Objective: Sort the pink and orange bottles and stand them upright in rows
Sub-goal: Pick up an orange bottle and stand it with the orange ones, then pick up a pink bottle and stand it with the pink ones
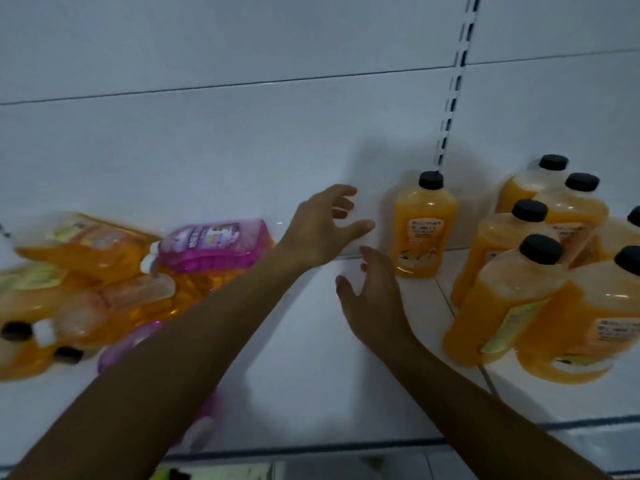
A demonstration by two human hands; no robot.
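Note:
An orange bottle with a black cap (423, 226) stands upright against the shelf's back wall. My left hand (320, 225) hovers just left of it with fingers spread, holding nothing. My right hand (372, 297) is open in front of that bottle, close to its base. Several more upright orange bottles (519, 289) cluster at the right. At the left, a pink bottle (214, 245) lies on its side atop a heap of toppled orange bottles (97, 271). My left forearm partly hides another pink bottle (128, 344).
The white shelf (304, 358) has bare room between the heap and the upright group. A slotted upright rail (453, 84) runs up the back wall. The shelf's front edge (311, 448) lies near my arms.

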